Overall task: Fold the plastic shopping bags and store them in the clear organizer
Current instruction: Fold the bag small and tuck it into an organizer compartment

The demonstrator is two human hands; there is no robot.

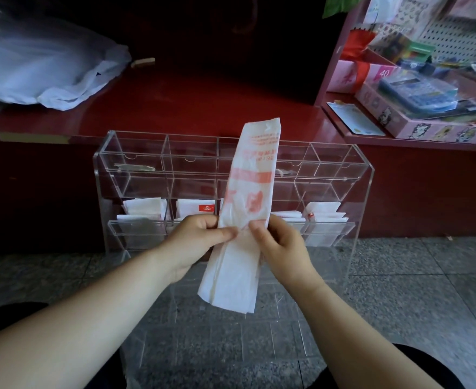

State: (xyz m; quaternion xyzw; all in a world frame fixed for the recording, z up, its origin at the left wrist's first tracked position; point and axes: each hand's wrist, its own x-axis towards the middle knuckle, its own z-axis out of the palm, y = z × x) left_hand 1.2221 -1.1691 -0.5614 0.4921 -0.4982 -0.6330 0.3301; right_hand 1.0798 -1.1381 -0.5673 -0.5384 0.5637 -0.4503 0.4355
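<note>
A white plastic bag with red print (248, 192), folded into a long narrow strip, stands nearly upright in front of me. My left hand (200, 240) pinches its left edge near the middle, and my right hand (281, 245) pinches the right edge at the same height. Behind the strip stands the clear organizer (102, 175) on the grey floor. Its top row of compartments looks bare. The row below holds several folded white bags (144, 210).
A dark red counter (203, 102) runs behind the organizer. A heap of loose white plastic bags (40, 68) lies on its left. At the right, a shelf carries a pink box (416, 127), a calculator (419, 94) and stationery.
</note>
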